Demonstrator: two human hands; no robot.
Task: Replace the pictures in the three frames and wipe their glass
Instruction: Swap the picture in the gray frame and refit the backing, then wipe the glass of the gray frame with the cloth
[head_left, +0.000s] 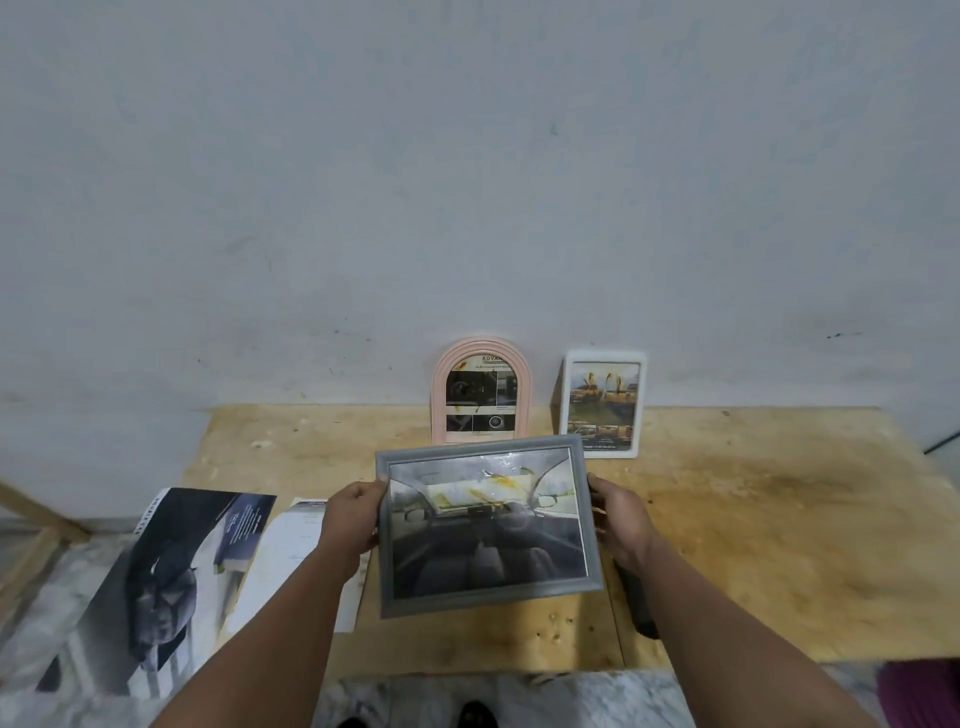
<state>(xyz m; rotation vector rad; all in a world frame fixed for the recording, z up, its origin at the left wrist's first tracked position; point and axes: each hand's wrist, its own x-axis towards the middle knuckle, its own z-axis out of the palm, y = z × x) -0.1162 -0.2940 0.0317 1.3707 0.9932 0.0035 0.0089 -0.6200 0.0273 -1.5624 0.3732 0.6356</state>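
Head view: grey frame (488, 525) is up off the bench (753, 519), held between my two hands with its glass facing me. Left hand (353, 514) grips the left short edge, thumb over the front moulding, fingers wrapped behind. Right hand (618, 519) grips the right short edge the same way. Neither hand is free.

Long axis of the frame runs left to right, so both hands are equally near it, one at each end. The near long edge sits lower and closer to me; the far edge tips up toward the wall. A yellowish smear shows on the glass toward the upper right, nearer my right hand.

Judgement: to reach the backing I would need to turn the frame about that left-right axis, and both grips suit that.

Pink arched frame (480, 392) and white frame (602, 402) stand upright against the wall, just beyond the grey one, side by side and apart. Printed sheets (176, 582) lie on the floor to the left, nearer my left hand. Dark object (639, 605) lies on the bench under my right wrist; cannot tell what it is.
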